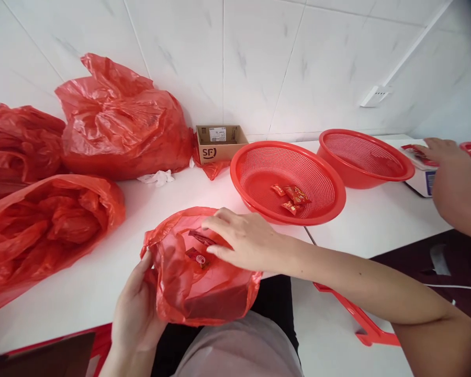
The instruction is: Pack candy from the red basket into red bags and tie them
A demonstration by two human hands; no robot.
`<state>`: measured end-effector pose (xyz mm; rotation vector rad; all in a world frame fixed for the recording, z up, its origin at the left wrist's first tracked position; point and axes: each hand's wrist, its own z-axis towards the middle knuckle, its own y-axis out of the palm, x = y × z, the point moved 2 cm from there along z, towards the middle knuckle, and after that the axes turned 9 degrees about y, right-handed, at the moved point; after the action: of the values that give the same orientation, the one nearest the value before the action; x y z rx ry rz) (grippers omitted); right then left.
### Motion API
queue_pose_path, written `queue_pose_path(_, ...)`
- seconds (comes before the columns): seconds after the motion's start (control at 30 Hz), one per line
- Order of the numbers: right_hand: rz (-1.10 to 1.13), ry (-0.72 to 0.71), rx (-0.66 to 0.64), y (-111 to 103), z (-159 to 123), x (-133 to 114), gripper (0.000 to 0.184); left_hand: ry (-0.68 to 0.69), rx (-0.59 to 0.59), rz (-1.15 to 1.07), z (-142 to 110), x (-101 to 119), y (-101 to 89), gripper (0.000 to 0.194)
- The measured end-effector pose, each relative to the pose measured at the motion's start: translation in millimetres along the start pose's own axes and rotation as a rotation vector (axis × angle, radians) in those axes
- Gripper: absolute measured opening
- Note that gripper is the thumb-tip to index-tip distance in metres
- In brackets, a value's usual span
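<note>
In front of my body, a red plastic bag [220, 306] hangs with its mouth wide. My left hand [135, 301] grips its left rim, thumb on the outer side. Over the mouth reaches my right hand [249, 238], thumb and fingers apart. One small red packet [201, 239] is right at its fingertips, seemingly loose, and another packet [196, 258] with a round white mark lies inside the bag. Just beyond my right hand stands a red plastic basket [255, 178] with perforated walls. Several small red-and-gold packets [296, 195] lie on its bottom.
Large red bags [121, 125] stand at the back left, and a bag of crumpled red plastic [63, 225] lies nearer. A small cardboard box [220, 152] is by the wall. A second red basket [345, 175] is to the right; beyond it another person's hand [443, 152] touches packets on a scale [419, 180].
</note>
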<state>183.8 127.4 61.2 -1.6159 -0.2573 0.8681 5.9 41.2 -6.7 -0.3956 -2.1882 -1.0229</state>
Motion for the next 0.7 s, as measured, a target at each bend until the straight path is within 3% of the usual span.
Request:
queue_pose_path(0.1, -0.085, 0.052, 0.096, -7, 9, 22, 0.025, -0.006, 0.027, -0.011, 1, 1, -2.7, 0.035)
queue_pose_path(0.23, -0.159, 0.226, 0.174, -47, 20, 89, 0.025, -0.013, 0.022, -0.036, 3, 2, -8.2, 0.034)
queue_pose_path(0.3, -0.301, 0.437, 0.037, -57, 22, 129, 0.039, -0.016, 0.032, -0.032, 2, 2, -9.3, 0.034)
queue_pose_path(0.4, -0.387, 0.672, -0.253, -49, 17, 175, 0.059, -0.026, 0.050, -0.015, 1, 3, -9.0, 0.035)
queue_pose_path(0.57, -0.394, 0.788, -0.362, -16, 11, 193, 0.063, 0.000, 0.012, 0.017, 3, 4, -11.0, 0.036)
queue_pose_path(0.7, -0.303, 0.804, -0.333, -28, 17, 197, 0.045, -0.005, -0.041, 0.018, 6, 3, -17.7, 0.035)
